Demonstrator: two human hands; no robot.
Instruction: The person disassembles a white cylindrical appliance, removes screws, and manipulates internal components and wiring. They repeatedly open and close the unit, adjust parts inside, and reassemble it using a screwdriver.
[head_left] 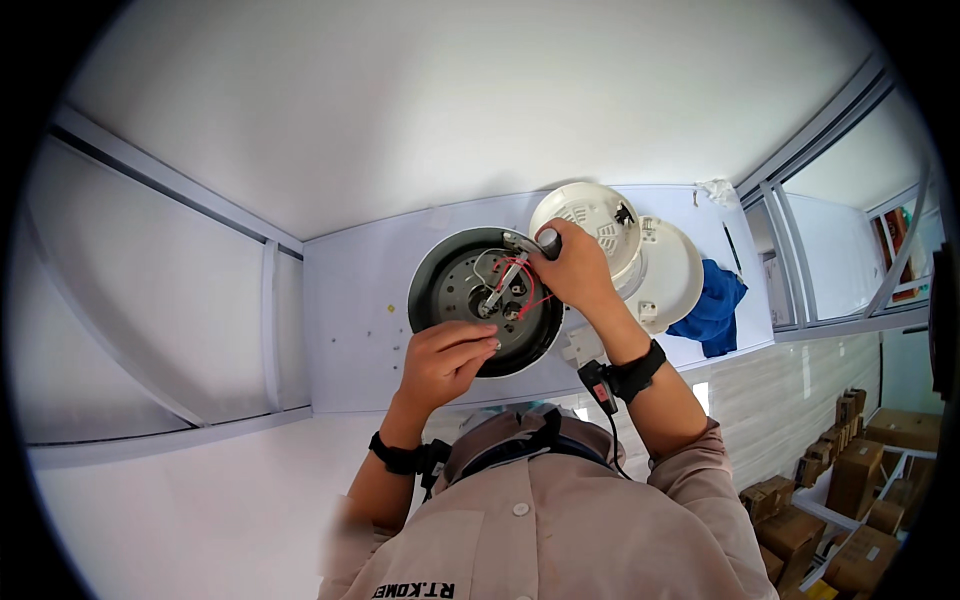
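Note:
A round, dark-walled appliance housing (425, 283), probably a rice cooker body, rests on the white table with its inside facing up. Red and white wires and a silver metal strip (505, 288) show inside it. At its far right rim my right hand (577, 265) is closed around a tool with a dark, round-ended handle (549, 239); the tool's other end is hidden. My left hand (448, 358) is over the near left rim, fingers pressed together near the thumb. What they pinch, if anything, is too small to make out.
A cream round cover (570, 203) and a second cream round part (680, 275) lie to the right. Past them are a blue cloth (712, 305) and a thin dark stick-like item (733, 248). Tiny parts (370, 333) are scattered left of the housing. A wall borders the table's far side.

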